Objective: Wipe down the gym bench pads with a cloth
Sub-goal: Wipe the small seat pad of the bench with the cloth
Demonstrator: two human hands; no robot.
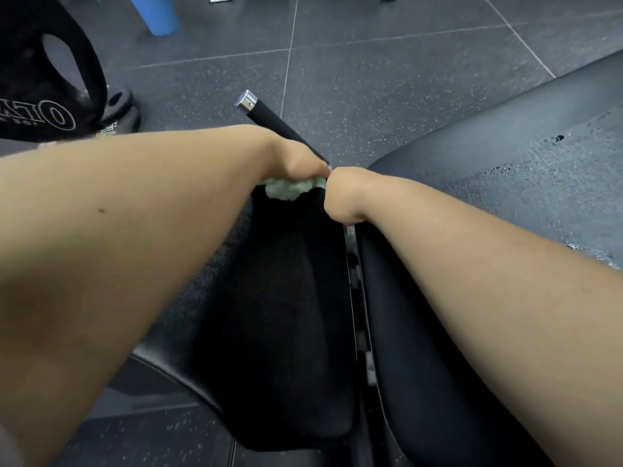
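Cloth [290, 189], pale green and fluffy, is bunched beneath the left hand [296, 160], which is curled down over it and holds it against the far end of the black seat pad [279, 315]. The right hand [344, 197] is just beside the left, touching its thumb, and bends down at the wrist over the gap between the two pads. Its fingers are hidden, so I cannot tell whether it grips anything. To the right of that hand spreads the back pad [505, 156], beaded with wet droplets. Just beyond the left hand a black handle [269, 123] with a chrome end sticks out over the speckled floor [371, 79]. Well off to the left of both hands stands a black weight plate [40, 79].
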